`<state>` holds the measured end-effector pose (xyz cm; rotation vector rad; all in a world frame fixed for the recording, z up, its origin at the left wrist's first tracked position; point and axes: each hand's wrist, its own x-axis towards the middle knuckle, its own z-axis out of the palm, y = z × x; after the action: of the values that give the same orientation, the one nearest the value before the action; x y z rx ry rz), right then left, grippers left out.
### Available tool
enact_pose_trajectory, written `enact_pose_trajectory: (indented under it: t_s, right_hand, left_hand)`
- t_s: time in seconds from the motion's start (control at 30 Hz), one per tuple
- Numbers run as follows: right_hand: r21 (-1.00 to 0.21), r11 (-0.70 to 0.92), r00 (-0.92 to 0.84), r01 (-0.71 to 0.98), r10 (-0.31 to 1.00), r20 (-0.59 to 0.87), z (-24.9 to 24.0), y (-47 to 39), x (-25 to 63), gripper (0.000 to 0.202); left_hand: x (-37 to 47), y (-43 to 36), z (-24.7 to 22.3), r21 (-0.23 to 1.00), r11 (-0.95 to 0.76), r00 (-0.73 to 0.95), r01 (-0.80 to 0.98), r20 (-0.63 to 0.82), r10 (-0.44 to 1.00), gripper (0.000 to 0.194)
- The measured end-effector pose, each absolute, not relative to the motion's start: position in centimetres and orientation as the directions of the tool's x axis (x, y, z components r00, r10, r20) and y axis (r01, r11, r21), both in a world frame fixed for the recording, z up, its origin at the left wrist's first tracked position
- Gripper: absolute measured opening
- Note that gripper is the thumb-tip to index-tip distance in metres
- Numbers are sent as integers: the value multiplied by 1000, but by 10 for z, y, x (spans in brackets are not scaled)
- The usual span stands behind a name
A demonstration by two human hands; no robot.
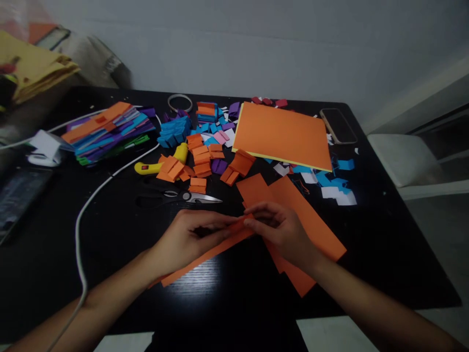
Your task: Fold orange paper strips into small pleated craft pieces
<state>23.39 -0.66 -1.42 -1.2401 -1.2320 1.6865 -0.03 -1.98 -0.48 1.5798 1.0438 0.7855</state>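
My left hand (pixel 196 232) pinches a long orange paper strip (pixel 208 251) near its upper right end. At that same end my right hand (pixel 280 230) grips the strip between thumb and fingers. The strip slants down to the left, beneath my left wrist. Wider orange paper pieces (pixel 311 220) lie under and beside my right hand, partly covered by it. Black-handled scissors (pixel 186 196) rest just beyond my left hand, blades pointing right. Several small folded orange paper pieces (pixel 201 155) are scattered behind the scissors.
A glue gun-like yellow tool (pixel 148 168) lies behind the scissors. At the back are an orange sheet stack (pixel 284 132), a phone (pixel 337 125), a tape ring (pixel 180 102) and bundled coloured strips (pixel 113 129). A white cable (pixel 78 230) crosses the left side, over my left forearm.
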Motion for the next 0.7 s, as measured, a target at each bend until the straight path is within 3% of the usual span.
enact_pose_trajectory:
  t_s: [0.33,0.7]
  right_hand:
    - [-949,-310,-313,-62,909,-277,-16,-6,234,22]
    - [-899,-416,-280,-136,887,-368,-12,-6,233,36]
  left_hand:
    - [2,-26,-2,961,-127,373,246,27,928,23]
    - [-3,-28,-9,918,-225,408,326,79,910,29]
